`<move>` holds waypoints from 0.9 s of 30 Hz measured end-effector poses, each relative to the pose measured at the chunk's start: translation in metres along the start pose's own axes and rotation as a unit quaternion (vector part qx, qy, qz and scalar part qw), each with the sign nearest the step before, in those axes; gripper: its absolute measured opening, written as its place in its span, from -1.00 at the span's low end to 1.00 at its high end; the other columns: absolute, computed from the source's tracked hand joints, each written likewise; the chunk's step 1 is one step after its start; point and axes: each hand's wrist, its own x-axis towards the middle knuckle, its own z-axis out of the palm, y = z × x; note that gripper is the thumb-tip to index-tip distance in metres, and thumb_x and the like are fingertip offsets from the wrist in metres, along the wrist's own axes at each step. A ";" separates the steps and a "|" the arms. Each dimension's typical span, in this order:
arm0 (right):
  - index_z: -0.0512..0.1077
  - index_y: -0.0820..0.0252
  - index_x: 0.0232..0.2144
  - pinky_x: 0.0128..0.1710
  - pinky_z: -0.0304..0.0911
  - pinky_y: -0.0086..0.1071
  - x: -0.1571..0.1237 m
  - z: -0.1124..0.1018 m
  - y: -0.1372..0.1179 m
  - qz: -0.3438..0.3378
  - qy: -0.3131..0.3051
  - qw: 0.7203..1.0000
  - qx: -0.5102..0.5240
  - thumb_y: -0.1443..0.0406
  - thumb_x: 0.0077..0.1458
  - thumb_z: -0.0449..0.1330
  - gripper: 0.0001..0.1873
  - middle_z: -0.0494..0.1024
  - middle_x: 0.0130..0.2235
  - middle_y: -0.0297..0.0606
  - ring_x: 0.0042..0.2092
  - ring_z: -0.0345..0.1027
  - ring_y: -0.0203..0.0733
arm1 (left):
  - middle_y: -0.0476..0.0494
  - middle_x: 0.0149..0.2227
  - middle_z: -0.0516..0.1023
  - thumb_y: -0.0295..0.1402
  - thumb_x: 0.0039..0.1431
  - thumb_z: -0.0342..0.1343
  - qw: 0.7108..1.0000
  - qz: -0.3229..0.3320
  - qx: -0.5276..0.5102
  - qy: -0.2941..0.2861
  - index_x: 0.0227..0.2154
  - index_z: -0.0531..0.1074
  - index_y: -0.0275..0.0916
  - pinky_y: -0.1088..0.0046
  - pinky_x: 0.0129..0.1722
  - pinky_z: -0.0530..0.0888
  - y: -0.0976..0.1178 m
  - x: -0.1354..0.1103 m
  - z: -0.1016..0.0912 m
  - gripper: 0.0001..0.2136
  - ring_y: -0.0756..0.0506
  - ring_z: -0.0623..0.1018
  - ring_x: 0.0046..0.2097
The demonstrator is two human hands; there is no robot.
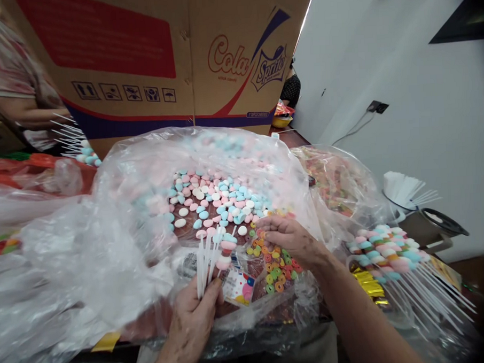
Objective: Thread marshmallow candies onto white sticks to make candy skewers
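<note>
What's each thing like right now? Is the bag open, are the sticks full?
left hand, closed around the white sticks.
white sticks, bundled upright, a few candies on top.
right hand, fingers bent down onto the ring candies.
plastic bag, open, spread wide.
pastel candies, loose in a pile.
finished sticks, loaded with candies, lying stacked at the right.
cardboard box, standing behind the bag.

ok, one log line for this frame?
left hand: grips white sticks | right hand: on candies in plastic bag, grasp unclear | filled skewers: piled at right | cardboard box: behind bag
</note>
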 end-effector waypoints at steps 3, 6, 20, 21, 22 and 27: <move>0.52 0.22 -0.28 -0.45 0.19 -0.42 -0.002 0.011 0.000 0.007 0.003 1.000 0.025 0.23 -0.09 0.27 -0.73 0.47 -0.48 -0.38 -0.48 0.30 -0.33 | 0.13 -0.70 0.22 -0.21 0.18 0.08 1.000 0.023 0.018 0.000 -0.66 0.36 -0.20 0.54 -0.64 0.11 0.010 -0.004 0.004 -0.67 0.05 0.18 -0.64; 0.49 0.21 -0.37 -0.46 0.20 -0.43 -0.003 0.022 0.001 0.000 -0.011 0.997 0.077 0.27 -0.08 0.28 -0.83 0.46 -0.49 -0.39 -0.49 0.30 -0.34 | 0.10 -0.66 0.27 -0.26 0.17 0.06 0.998 0.049 0.046 -0.011 -0.68 0.32 -0.19 0.52 -0.56 0.19 0.019 -0.006 0.005 -0.68 0.01 0.25 -0.57; 0.44 0.17 -0.36 -0.38 0.35 -0.41 0.000 0.032 0.011 -0.073 0.054 0.982 0.165 0.20 -0.14 0.41 -0.70 0.52 -0.35 -0.33 -0.41 0.36 -0.32 | 0.06 -0.62 0.37 -0.25 0.18 0.03 0.994 0.046 0.082 -0.047 -0.62 0.35 -0.18 0.51 -0.51 0.23 0.021 -0.005 0.002 -0.72 -0.04 0.33 -0.52; 0.44 0.16 -0.35 -0.38 0.36 -0.41 -0.001 0.032 0.012 -0.084 0.060 0.984 0.148 0.20 -0.12 0.40 -0.71 0.52 -0.35 -0.33 -0.40 0.36 -0.31 | 0.06 -0.62 0.38 -0.24 0.18 0.03 0.995 0.046 0.081 -0.045 -0.62 0.36 -0.18 0.51 -0.51 0.23 0.022 -0.005 0.002 -0.72 -0.04 0.33 -0.52; 0.43 0.15 -0.35 -0.36 0.36 -0.40 -0.001 0.033 0.013 -0.096 0.065 0.985 0.126 0.19 -0.10 0.39 -0.72 0.51 -0.35 -0.33 -0.39 0.37 -0.30 | 0.06 -0.62 0.38 -0.24 0.18 0.04 0.995 0.046 0.080 -0.043 -0.62 0.35 -0.17 0.51 -0.51 0.22 0.022 -0.005 0.002 -0.72 -0.04 0.32 -0.53; 0.41 0.11 -0.29 -0.30 0.36 -0.39 -0.005 0.038 0.020 -0.153 0.085 0.984 -0.005 0.25 0.04 0.27 -0.84 0.50 -0.34 -0.32 -0.31 0.41 -0.24 | 0.07 -0.64 0.35 -0.24 0.17 0.05 0.996 0.050 0.077 -0.019 -0.66 0.32 -0.17 0.52 -0.52 0.20 0.024 -0.006 0.004 -0.70 -0.03 0.30 -0.54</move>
